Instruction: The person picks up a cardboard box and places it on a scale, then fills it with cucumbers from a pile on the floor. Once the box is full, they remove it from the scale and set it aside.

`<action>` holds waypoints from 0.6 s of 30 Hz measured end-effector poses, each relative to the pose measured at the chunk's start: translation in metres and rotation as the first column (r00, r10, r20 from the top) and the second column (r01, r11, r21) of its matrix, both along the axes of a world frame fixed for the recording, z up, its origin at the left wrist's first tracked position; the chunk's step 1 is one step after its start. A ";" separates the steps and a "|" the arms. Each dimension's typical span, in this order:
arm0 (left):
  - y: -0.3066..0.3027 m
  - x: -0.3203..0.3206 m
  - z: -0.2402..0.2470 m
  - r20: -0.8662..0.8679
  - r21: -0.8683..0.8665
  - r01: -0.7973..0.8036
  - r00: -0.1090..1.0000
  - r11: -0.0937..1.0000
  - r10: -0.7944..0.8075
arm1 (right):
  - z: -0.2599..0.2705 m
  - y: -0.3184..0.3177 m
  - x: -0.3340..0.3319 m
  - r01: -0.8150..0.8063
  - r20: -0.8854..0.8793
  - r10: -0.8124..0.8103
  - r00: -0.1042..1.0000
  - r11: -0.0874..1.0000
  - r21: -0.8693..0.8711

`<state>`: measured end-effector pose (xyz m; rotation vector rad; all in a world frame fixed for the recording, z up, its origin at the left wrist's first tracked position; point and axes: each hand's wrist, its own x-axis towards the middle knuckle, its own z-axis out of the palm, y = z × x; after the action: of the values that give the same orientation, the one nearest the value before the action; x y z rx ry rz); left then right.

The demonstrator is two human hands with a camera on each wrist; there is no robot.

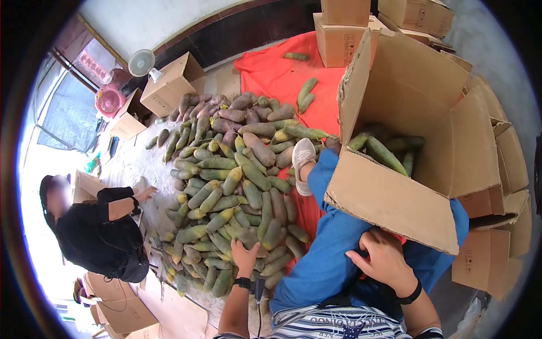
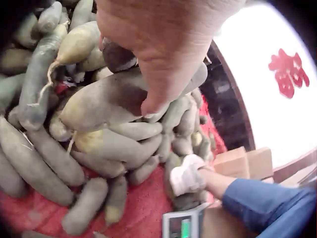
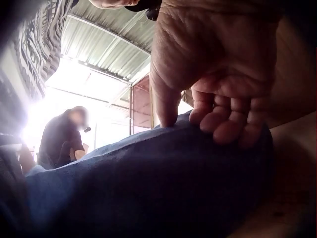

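Observation:
At the near edge of a big radish pile, my left hand [image 1: 244, 258] grips a thick green radish [image 2: 94, 101]. In the left wrist view the thumb lies along the radish's side, while the fingers are mostly hidden behind the palm. More green radishes [image 2: 37, 161] lie close around and under it, some with thin roots. My right hand [image 1: 384, 260] rests on the blue-trousered leg [image 3: 148, 168], its fingers loosely bent with nothing in them. Just beyond that hand, a large open cardboard box [image 1: 395, 206] holds several green radishes [image 1: 387, 155].
Purplish radishes [image 1: 231, 116] lie at the pile's far side, beside a red cloth [image 1: 271, 68]. Another person [image 1: 96, 226] in black sits across the pile. Cardboard boxes [image 1: 485, 254] stand at the right, with a white fan [image 1: 142, 63] at the back left.

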<state>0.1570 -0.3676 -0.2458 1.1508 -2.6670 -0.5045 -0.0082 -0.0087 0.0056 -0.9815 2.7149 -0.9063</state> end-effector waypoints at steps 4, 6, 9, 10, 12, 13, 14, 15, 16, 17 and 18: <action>0.000 -0.011 0.032 -0.272 0.489 0.021 0.953 0.872 0.130 | -0.002 0.002 0.002 -0.002 0.018 0.002 1.000 1.000 -0.019; 0.033 -0.038 0.107 -0.448 0.771 0.111 0.794 0.627 0.411 | -0.004 0.004 0.003 0.002 0.000 -0.002 1.000 1.000 -0.002; 0.054 -0.067 0.173 -0.648 0.675 0.278 0.665 0.683 0.370 | -0.008 0.007 0.004 -0.021 0.061 0.023 0.998 0.999 -0.043; 0.060 -0.078 0.193 -0.709 0.646 0.335 0.596 0.685 0.377 | -0.009 0.008 0.004 0.029 0.074 -0.028 0.997 0.999 -0.021; 0.069 -0.100 0.222 -0.877 0.463 0.561 0.403 0.686 0.262 | -0.012 0.010 0.005 -0.034 -0.008 0.033 0.999 0.999 -0.028; 0.074 -0.111 0.232 -0.907 0.418 0.622 0.327 0.662 0.266 | -0.015 0.011 0.006 0.006 0.003 -0.006 1.000 1.000 -0.014; 0.092 -0.131 0.259 -0.932 0.363 0.713 0.262 0.600 0.252 | -0.018 0.011 0.006 -0.002 -0.023 0.001 1.000 0.999 -0.035; 0.101 -0.145 0.269 -0.948 0.313 0.787 0.223 0.531 0.229 | -0.020 0.011 0.007 -0.016 -0.052 0.013 0.999 0.998 -0.059; 0.112 -0.160 0.280 -0.953 0.300 0.830 0.243 0.470 0.179 | -0.021 0.012 0.008 0.003 -0.049 -0.006 0.999 0.998 -0.056; 0.126 -0.177 0.291 -0.958 0.286 0.866 0.256 0.410 0.129 | -0.022 0.012 0.008 0.009 -0.039 -0.012 0.999 0.997 -0.072; 0.146 -0.195 0.302 -0.953 0.298 0.854 0.289 0.426 0.088 | -0.022 0.012 0.009 0.011 -0.031 -0.013 0.999 0.996 -0.089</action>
<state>-0.0385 -0.2213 0.0561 -0.1250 -1.5388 -1.9822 0.0004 0.0034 -0.0169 -1.0046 2.7306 -1.0301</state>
